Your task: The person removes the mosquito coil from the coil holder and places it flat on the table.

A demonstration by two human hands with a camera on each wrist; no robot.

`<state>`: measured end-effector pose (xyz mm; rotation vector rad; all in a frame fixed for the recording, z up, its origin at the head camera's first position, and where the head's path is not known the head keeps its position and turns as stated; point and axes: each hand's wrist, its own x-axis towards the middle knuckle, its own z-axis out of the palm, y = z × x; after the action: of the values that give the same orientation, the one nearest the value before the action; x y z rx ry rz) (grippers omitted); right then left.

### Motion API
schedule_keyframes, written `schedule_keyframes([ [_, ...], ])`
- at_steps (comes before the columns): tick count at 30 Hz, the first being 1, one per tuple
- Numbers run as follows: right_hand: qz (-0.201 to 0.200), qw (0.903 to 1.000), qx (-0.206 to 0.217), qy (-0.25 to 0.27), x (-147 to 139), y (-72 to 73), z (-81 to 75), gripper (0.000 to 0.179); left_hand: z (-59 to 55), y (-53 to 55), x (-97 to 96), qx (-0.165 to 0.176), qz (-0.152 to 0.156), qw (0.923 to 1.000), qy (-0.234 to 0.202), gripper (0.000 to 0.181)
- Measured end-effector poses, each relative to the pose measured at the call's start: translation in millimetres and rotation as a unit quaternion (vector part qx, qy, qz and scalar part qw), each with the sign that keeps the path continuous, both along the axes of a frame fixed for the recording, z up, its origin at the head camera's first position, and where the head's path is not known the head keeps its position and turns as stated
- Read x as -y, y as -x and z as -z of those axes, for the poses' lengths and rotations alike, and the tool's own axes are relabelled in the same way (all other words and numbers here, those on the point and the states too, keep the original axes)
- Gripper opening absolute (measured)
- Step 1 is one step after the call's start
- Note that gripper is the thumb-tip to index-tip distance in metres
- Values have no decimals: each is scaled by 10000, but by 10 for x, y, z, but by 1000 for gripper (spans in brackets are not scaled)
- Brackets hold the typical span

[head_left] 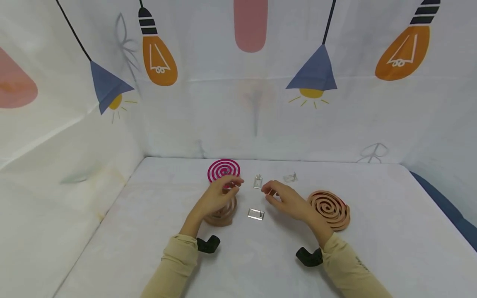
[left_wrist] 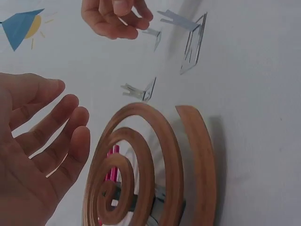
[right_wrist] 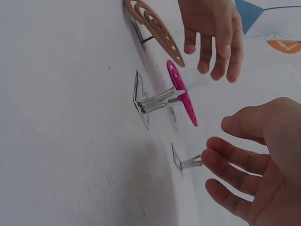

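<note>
A white-covered desk (head_left: 149, 231) fills the lower half of the frame. On it: a pink coil (head_left: 223, 169) at upper centre, a brown coil (head_left: 222, 213) just below it, another brown coil (head_left: 329, 209) at right, and three small clear stands (head_left: 256, 214) between them.

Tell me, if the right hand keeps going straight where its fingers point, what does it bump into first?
Probably the small clear metal stand: the right hand points its fingers at it, nearly touching, though depth is unclear.

pink spiral coil (head_left: 223, 169) | tan-brown coil (head_left: 329, 209) (same spiral) | white table (head_left: 372, 248) | beige sleeves (head_left: 175, 265)
</note>
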<state>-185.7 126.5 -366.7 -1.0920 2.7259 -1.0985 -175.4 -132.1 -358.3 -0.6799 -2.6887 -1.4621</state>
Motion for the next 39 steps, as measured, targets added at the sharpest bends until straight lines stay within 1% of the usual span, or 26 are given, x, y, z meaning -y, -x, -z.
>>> schedule_keyframes([
  [2, 10, 10000, -42, 3, 10, -1, 6, 22, 2, 10, 21, -95, 81, 9999, -61, 26],
  [6, -41, 10000, -33, -52, 59, -8, 10, 22, -9, 1, 85, -111, 11, 9999, -93, 26],
  [9, -148, 9998, 6, -144, 112, -28, 24, 22, -25, -41, 157, -62, -117, 9999, -104, 26],
  [11, -207, 9996, 44, -190, 165, -45, 29, 22, -46, -93, 221, -81, -217, 9997, -104, 26],
  [16, -295, 9992, 208, -196, 262, -87, 50, 23, -230, -245, 300, -138, -334, 9991, -230, 25],
  [18, -318, 9990, 248, -192, 284, -98, 57, 24, -286, -272, 315, -106, -362, 9990, -227, 25],
  [19, -322, 9990, 249, -191, 293, -104, 57, 25, -295, -277, 325, -116, -369, 9991, -175, 25],
  [21, -314, 9990, 237, -188, 303, -110, 60, 26, -259, -249, 356, -145, -408, 9990, -49, 25],
  [26, -318, 9993, 166, -132, 323, -122, 60, 26, -79, -130, 481, -419, -472, 9976, 273, 25],
  [28, -344, 9992, 152, -125, 340, -128, 64, 25, -46, -110, 535, -519, -451, 9972, 307, 25],
  [32, -398, 9990, 118, -168, 398, -141, 69, 26, -35, -108, 630, -596, -349, 9971, 317, 23],
  [34, -378, 9990, 76, -242, 437, -152, 67, 28, -42, -112, 672, -585, -300, 9969, 424, 21],
  [36, -345, 9990, 19, -291, 477, -168, 59, 30, -55, -116, 710, -526, -248, 9969, 522, 22],
  [39, -317, 9988, -40, -364, 540, -198, 38, 35, -69, -119, 763, -336, -121, 9974, 634, 24],
])
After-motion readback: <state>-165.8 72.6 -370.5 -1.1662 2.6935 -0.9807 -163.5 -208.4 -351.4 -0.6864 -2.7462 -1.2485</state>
